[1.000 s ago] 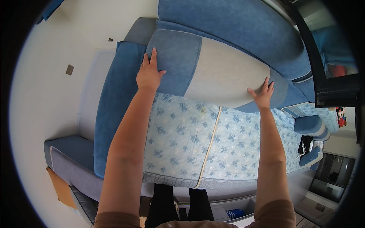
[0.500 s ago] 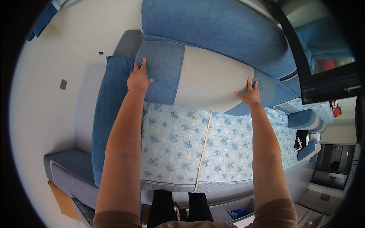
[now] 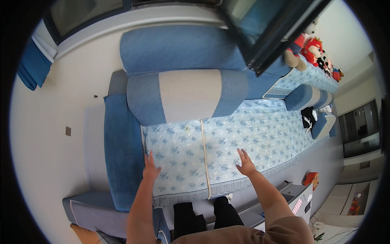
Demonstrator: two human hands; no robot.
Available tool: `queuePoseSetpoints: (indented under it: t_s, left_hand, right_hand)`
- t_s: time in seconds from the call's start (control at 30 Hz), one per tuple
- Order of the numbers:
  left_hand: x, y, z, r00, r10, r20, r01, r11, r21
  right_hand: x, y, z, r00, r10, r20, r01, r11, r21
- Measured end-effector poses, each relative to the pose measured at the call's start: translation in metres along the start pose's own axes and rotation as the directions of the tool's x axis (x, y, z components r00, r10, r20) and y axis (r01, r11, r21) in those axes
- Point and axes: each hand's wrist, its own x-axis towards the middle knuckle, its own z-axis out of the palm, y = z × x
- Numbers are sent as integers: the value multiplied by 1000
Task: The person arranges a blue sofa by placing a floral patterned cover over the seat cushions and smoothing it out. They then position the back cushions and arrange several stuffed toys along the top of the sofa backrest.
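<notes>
Head view. The striped cushion leans along the backrest, its left end beside the armrest and its lower edge on the floral cover. Left hand and right hand are empty, fingers spread, over the cover's near part; contact with it cannot be told. Judged by its position, the cushion's placing appears complete; a second cushion lies well apart at right. Any remaining adjustment cannot be determined.
</notes>
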Motion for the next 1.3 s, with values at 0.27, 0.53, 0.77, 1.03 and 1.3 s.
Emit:
queuePoseSetpoints:
  t_s: [0.27, 0.53, 0.77, 1.03, 1.3]
  left_hand:
    - [-122, 112, 86, 993, 121, -6, -121, 980, -156]
    - [-213, 373, 181, 901, 407, 150, -370, 901, -225]
    - [-257, 576, 238, 734, 643, 220, -580, 761, -290]
    - [-217, 596, 284, 702, 689, 182, -637, 721, -272]
    - [-152, 603, 310, 838, 515, 181, -481, 853, -203]
  right_hand:
    - [-115, 151, -72, 972, 137, -192, -91, 969, 231]
    - [-306, 356, -154, 851, 469, -234, -366, 851, 376]
    - [-468, 457, -210, 594, 655, -467, -461, 753, 470]
    - [-518, 464, -242, 515, 740, -433, -402, 655, 640]
    - [-502, 502, -297, 496, 720, -485, -361, 679, 639]
